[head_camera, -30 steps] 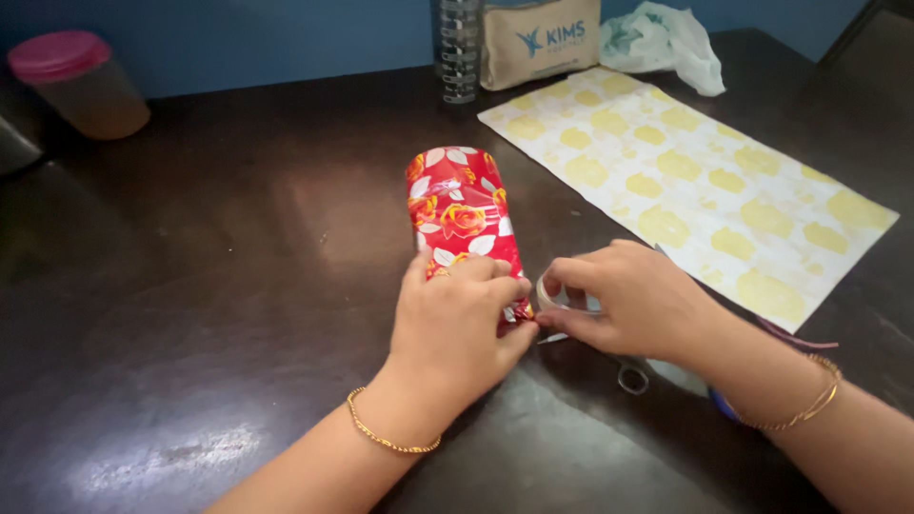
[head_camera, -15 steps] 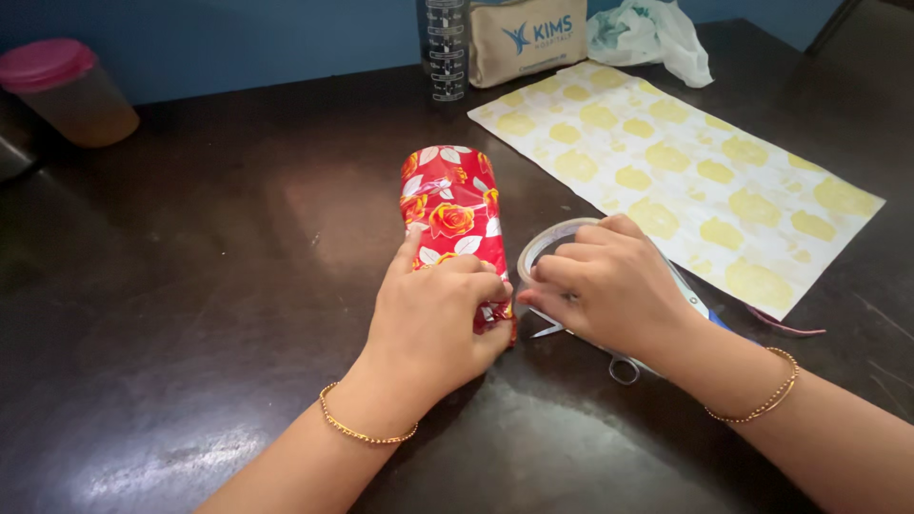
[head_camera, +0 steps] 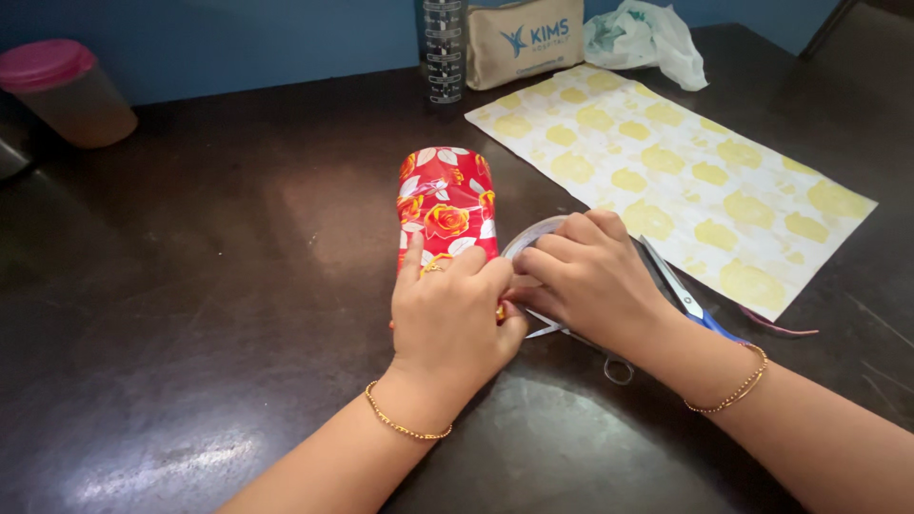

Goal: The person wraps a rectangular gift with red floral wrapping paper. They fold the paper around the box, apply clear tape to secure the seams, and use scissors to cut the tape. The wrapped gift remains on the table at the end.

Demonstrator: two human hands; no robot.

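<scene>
Two hands' fingers (head_camera: pixel 495 276) atop wrapped parcel (head_camera: pixel 446 205)

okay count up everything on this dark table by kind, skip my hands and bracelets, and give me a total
Wrapping, red rose-print parcel and yellow-patterned sheet: 2
Tape roll: 1
Scissors: 1
Pink-lidded container: 1
Clear bottle: 1
Beige pouch: 1
Crumpled plastic bag: 1
Total: 8
</scene>
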